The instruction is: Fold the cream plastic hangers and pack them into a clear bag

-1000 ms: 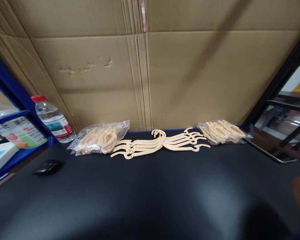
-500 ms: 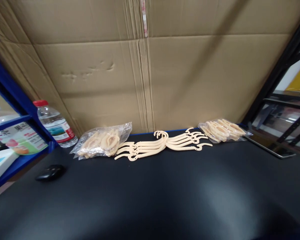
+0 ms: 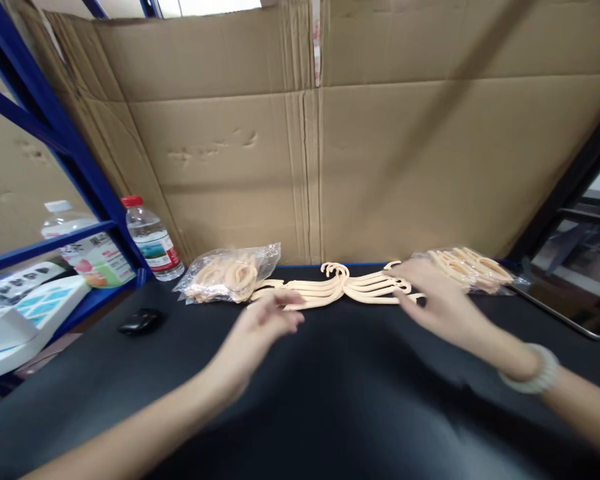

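Several cream-coloured clothes hangers (image 3: 320, 288) lie fanned together on the black table (image 3: 300, 373), their hooks pointing toward the cardboard. My left hand (image 3: 257, 330) is at their left end, fingers loosely bent and apart, with nothing seen in it. Over the right end reaches my right hand (image 3: 433, 293), a pale bracelet on its wrist. Its thumb and fingers are spread and cover part of the hangers. Whether either hand touches them I cannot tell, as both are slightly blurred.
Clear plastic bags of similar cream pieces lie at left (image 3: 227, 275) and right (image 3: 473, 270). A black mouse (image 3: 141, 321) and a red-capped water bottle (image 3: 153, 240) stand at left, beside a blue shelf frame (image 3: 87, 160). A cardboard wall (image 3: 230, 173) closes the back; a dark, shiny panel (image 3: 575, 303) lies right.
Both my hands have come into view from below and reached toward the two ends of the hangers. The view has shifted left; the hangers look unmoved.
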Tool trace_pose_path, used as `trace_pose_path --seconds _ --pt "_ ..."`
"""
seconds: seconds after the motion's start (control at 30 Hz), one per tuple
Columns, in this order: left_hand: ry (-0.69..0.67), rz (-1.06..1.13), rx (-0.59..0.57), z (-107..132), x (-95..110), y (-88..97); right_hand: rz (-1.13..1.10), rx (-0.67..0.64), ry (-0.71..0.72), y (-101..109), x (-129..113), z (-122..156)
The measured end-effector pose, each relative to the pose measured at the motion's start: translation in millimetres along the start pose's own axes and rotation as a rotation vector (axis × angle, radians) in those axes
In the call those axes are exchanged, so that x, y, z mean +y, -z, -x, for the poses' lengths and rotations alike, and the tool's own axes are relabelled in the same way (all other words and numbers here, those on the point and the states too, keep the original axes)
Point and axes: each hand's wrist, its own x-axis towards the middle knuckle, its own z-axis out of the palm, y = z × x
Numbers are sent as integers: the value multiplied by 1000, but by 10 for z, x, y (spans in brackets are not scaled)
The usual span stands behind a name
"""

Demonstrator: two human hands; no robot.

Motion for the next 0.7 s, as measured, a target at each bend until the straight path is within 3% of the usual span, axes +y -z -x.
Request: trace_pose_path --seconds 0.1,0.17,0.3,0.57,0.7 --pt "146 39 -261 57 -418 -328 -59 -134 -38 -227 82 83" --pt "122 30 -312 86 -542 -420 -94 -209 -65 -343 130 129" --pt "17 -18 -247 132 -499 -405 -201 -227 -72 -402 131 167" --pt "177 42 -207 200 -459 -377 -287 -173 -240 -162 108 214" --pt "189 78 -46 211 -557 -336 -242 -65 -252 -8 100 231"
